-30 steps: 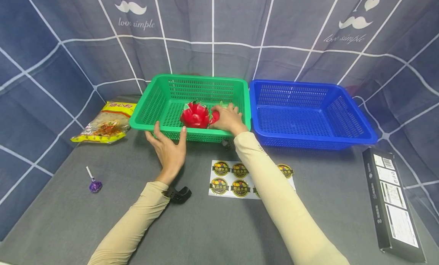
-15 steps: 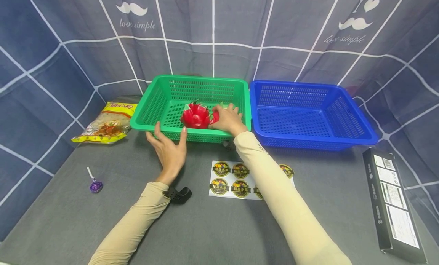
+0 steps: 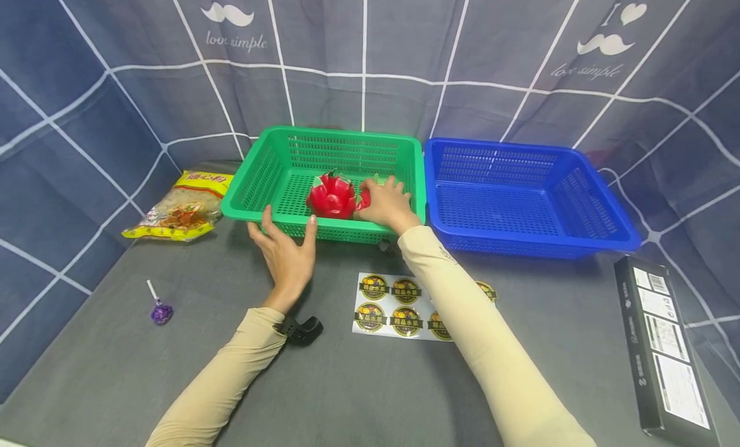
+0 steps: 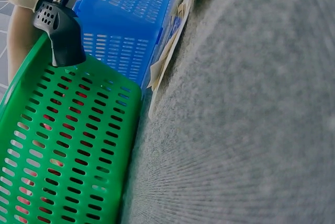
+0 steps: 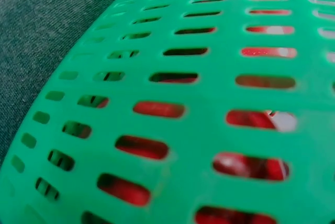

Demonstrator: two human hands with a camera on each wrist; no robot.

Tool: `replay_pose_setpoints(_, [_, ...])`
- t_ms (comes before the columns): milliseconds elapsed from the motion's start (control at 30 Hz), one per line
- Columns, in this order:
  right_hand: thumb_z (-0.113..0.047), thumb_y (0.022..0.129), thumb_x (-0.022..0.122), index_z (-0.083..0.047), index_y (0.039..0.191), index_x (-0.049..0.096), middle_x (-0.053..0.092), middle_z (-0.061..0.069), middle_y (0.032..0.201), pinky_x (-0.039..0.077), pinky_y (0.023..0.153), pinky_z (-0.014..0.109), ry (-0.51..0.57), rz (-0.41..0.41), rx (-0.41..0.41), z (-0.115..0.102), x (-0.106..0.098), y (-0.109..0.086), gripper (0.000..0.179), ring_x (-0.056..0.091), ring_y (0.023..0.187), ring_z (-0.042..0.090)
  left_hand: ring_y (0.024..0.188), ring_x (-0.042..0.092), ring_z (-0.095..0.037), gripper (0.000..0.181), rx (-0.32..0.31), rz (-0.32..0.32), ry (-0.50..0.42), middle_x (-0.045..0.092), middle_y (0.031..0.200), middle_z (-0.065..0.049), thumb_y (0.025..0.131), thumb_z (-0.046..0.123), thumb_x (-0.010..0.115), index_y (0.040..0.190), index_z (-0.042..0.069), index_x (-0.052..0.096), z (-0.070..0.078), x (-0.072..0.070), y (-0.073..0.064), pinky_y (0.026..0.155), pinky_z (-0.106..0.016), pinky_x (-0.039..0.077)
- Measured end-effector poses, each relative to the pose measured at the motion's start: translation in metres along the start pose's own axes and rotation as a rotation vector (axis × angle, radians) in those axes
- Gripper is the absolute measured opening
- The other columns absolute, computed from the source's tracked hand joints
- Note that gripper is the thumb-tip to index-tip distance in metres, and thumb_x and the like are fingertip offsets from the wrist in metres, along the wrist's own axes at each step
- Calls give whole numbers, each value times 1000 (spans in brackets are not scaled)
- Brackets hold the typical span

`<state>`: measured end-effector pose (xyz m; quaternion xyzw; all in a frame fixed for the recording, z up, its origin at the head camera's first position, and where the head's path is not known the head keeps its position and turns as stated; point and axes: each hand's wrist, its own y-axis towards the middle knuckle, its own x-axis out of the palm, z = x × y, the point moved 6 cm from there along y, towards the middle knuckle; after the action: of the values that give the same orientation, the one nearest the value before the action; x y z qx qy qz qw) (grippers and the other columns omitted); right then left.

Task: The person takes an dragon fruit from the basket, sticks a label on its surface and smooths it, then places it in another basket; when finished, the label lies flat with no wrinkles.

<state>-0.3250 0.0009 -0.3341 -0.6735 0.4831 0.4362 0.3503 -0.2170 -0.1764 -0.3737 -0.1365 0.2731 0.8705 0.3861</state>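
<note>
Head camera looks forward and down from the near side; left wrist's faces right; right wrist's, closest, faces the green basket (image 3: pixel 347 230) all share.

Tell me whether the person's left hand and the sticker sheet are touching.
Apart. The head view shows a strip of gray tabletop between the left hand and the sticker sheet.

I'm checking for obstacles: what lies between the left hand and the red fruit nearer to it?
The front wall of the green basket; in the head view, the left hand is outside, the red fruit inside.
</note>
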Motion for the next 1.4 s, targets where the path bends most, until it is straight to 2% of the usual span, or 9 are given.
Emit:
replay_pose_setpoints(233, [-47, 69, 68, -18, 124, 46, 41, 16, 118, 34, 89, 52, 22, 30, 17, 3, -3, 0, 67, 35, 110, 34, 136, 14, -35, 84, 16, 12, 0, 1, 146, -22, 79, 60, 53, 140, 16, 16, 2, 0, 0, 108, -48, 23])
replay_pose_setpoints(600, [-50, 66, 70, -17, 121, 47, 44, 13, 112, 36, 85, 49, 73, 59, 26, 5, -6, -2, 68, 38, 105, 30, 136, 16, -35, 84, 13, 5, 0, 1, 146, -21, 79, 62, 52, 141, 16, 16, 1, 2, -2, 108, -48, 22])
replay_pose_setpoints(1033, [-39, 63, 75, -20, 117, 46, 39, 13, 115, 40, 82, 44, 259, 151, 68, 11, -18, -4, 65, 35, 104, 28, 136, 14, -35, 84, 16, 8, 2, 1, 146, -22, 79, 62, 52, 141, 17, 16, 1, 1, -2, 108, -48, 21])
replay_pose_setpoints(1133, [-39, 63, 75, -21, 118, 45, 37, 13, 119, 41, 85, 45, 331, 184, 78, 12, -21, -4, 65, 34, 109, 28, 136, 14, -35, 84, 11, 7, 2, 1, 146, -22, 79, 62, 51, 141, 17, 16, 1, 1, -2, 108, -48, 22])
replay_pose_setpoints(1400, [-35, 65, 76, -20, 119, 43, 36, 9, 122, 50, 83, 39, 621, 235, 66, 19, -26, -7, 65, 39, 114, 23, 137, 12, -35, 84, 15, 14, 3, 1, 146, -23, 79, 62, 51, 141, 16, 17, 0, 1, -1, 108, -48, 21])
